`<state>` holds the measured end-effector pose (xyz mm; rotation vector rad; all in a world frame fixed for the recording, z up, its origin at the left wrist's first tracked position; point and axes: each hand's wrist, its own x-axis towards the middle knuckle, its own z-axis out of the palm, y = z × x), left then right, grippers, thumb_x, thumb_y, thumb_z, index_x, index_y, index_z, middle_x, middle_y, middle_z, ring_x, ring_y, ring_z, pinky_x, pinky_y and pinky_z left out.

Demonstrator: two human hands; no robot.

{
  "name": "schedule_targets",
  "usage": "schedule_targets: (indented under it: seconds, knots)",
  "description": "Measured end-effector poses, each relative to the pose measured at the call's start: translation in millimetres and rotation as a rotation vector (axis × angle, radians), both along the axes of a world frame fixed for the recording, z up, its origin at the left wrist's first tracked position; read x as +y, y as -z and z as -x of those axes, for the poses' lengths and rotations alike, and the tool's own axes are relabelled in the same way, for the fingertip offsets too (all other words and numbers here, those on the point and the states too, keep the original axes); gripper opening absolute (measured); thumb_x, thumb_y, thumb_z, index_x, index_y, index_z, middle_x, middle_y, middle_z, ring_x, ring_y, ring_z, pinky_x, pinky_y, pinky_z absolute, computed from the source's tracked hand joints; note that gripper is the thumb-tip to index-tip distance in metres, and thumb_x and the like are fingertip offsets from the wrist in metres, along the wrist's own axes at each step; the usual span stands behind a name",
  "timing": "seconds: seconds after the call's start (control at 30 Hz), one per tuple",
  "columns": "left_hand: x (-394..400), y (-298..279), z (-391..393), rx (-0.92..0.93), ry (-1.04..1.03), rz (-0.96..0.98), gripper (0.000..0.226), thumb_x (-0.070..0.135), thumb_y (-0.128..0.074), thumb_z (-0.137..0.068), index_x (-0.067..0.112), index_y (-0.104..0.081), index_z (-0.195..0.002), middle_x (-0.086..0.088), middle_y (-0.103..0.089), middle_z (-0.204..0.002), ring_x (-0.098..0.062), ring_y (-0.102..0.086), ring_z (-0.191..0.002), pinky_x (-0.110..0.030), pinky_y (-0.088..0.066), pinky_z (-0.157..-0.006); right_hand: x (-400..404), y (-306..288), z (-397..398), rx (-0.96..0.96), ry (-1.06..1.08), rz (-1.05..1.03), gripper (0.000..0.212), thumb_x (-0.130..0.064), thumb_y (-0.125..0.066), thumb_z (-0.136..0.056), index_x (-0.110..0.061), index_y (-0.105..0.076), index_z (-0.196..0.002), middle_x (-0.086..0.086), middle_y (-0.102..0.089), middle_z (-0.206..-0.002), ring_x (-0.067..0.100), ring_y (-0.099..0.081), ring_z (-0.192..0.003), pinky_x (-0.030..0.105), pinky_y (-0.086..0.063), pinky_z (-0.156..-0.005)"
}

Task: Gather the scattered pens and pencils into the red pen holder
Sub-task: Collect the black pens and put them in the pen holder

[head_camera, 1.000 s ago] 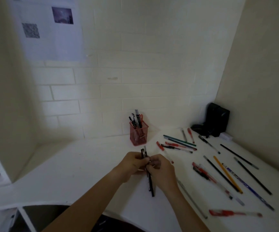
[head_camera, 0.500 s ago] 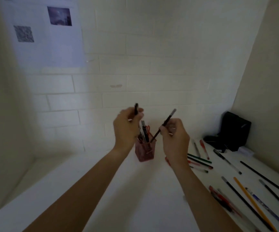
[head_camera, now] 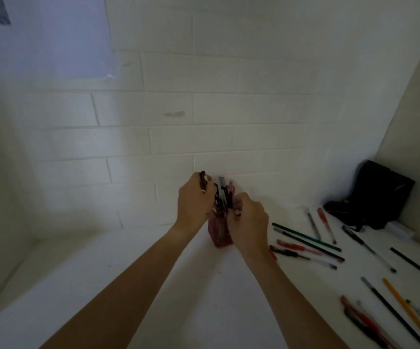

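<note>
The red mesh pen holder stands on the white desk by the brick wall, with several pens sticking up from it. My left hand is at its left rim and grips a black pen upright above it. From the right, my right hand pinches another black pen whose lower end is down inside the holder. Scattered pens lie to the right: a green pencil, a red pen, a yellow pencil and several more.
A black case sits in the back right corner against the side wall. A sheet of paper hangs on the brick wall at upper left. The white desk stretches left of my arms.
Both hands went from the desk front up to the holder. My right hand has since dropped and lowered its black pen into the holder; my left hand stays above the rim with its pen.
</note>
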<state>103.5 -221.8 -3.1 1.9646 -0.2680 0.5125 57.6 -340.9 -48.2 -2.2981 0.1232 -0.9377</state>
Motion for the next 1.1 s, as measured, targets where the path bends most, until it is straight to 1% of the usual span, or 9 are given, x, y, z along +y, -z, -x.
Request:
schedule_targets:
  seconds: [0.1,0.2,0.3,0.37,0.43,0.6,0.8,0.93,1.1]
  knots:
    - [-6.9,8.6,-7.5,0.032,-0.012,-0.012,0.030,0.027,-0.042,-0.101,0.004,-0.060,-0.094,-0.015,-0.064,-0.094,-0.028,-0.060,-0.087,-0.035,-0.047,-0.077,8.5,7.3,-0.2,-0.085,0.044,0.084,0.011,-0.010,-0.064,-0.085,-0.015,-0.063,-0.095,0.002,-0.063,-0.095,0.024,-0.053,-0.089,0.038,-0.047,-0.075]
    - [-15.2,20.4,-6.2,0.061,-0.088,0.080,0.039,0.041,-0.037,-0.098,0.010,-0.060,-0.107,-0.015,-0.054,-0.114,-0.031,-0.054,-0.105,-0.043,-0.049,-0.093,14.8,8.4,2.5,-0.121,0.087,0.044,0.010,-0.010,-0.065,-0.086,-0.014,-0.064,-0.096,0.002,-0.059,-0.098,0.022,-0.050,-0.092,0.035,-0.048,-0.075]
    - [-27.7,28.6,1.3,0.116,-0.059,0.382,0.049,0.048,-0.033,-0.101,0.013,-0.067,-0.096,-0.012,-0.055,-0.111,-0.023,-0.061,-0.100,-0.039,-0.051,-0.094,16.6,9.3,6.4,-0.069,0.106,0.030,0.005,-0.017,-0.063,-0.088,-0.015,-0.066,-0.093,0.002,-0.060,-0.099,0.021,-0.050,-0.095,0.035,-0.050,-0.077]
    - [-31.9,32.5,8.6,0.136,-0.046,0.438,0.057,0.051,-0.027,-0.103,0.012,-0.069,-0.103,-0.007,-0.059,-0.112,-0.009,-0.063,-0.095,-0.026,-0.051,-0.089,16.7,11.1,8.7,-0.045,0.093,0.038,0.007,-0.019,-0.062,-0.090,-0.016,-0.067,-0.094,0.001,-0.059,-0.103,0.021,-0.050,-0.099,0.035,-0.051,-0.079]
    - [-32.4,32.3,18.7,0.128,-0.058,0.430,0.046,0.042,-0.026,-0.106,0.015,-0.063,-0.106,0.002,-0.052,-0.108,-0.005,-0.057,-0.091,-0.016,-0.043,-0.088,15.5,11.0,12.4,-0.043,0.071,0.043,0.010,-0.020,-0.062,-0.091,-0.016,-0.067,-0.099,0.001,-0.059,-0.106,0.020,-0.050,-0.101,0.035,-0.052,-0.081]
    - [-21.6,33.7,30.8,-0.127,-0.244,0.258,0.033,0.002,-0.044,-0.094,0.006,-0.054,-0.125,-0.005,-0.045,-0.121,-0.018,-0.047,-0.109,-0.030,-0.040,-0.097,-23.0,15.1,38.3,-0.087,0.089,0.047,0.014,-0.020,-0.061,-0.093,-0.015,-0.062,-0.106,0.000,-0.060,-0.105,0.018,-0.053,-0.096,0.031,-0.049,-0.081]
    - [-28.4,47.9,75.4,-0.319,-0.276,0.118,0.049,-0.016,-0.051,-0.061,0.008,-0.046,-0.104,-0.003,-0.039,-0.110,-0.025,-0.043,-0.099,-0.037,-0.041,-0.086,-100.0,60.1,68.1,0.428,0.277,0.152,0.034,-0.043,-0.060,-0.090,-0.022,-0.070,-0.116,0.002,-0.063,-0.116,0.023,-0.057,-0.110,0.036,-0.053,-0.091]
    - [-53.6,66.5,96.4,-0.246,-0.067,0.016,0.040,-0.016,-0.051,-0.066,0.013,-0.048,-0.093,0.001,-0.040,-0.101,-0.017,-0.042,-0.091,-0.025,-0.041,-0.078,-106.2,73.3,79.1,0.429,0.248,0.229,0.032,-0.042,-0.060,-0.090,-0.026,-0.071,-0.117,-0.005,-0.065,-0.117,0.017,-0.055,-0.111,0.028,-0.050,-0.095]
    - [-74.5,103.1,102.4,0.021,0.154,-0.225,0.020,0.001,-0.053,-0.087,0.016,-0.060,-0.098,0.000,-0.057,-0.097,-0.015,-0.054,-0.088,-0.019,-0.044,-0.072,-100.5,65.6,83.3,0.409,0.169,0.212,0.018,-0.011,-0.061,-0.092,-0.015,-0.078,-0.094,0.004,-0.071,-0.097,0.016,-0.063,-0.094,0.021,-0.048,-0.082]
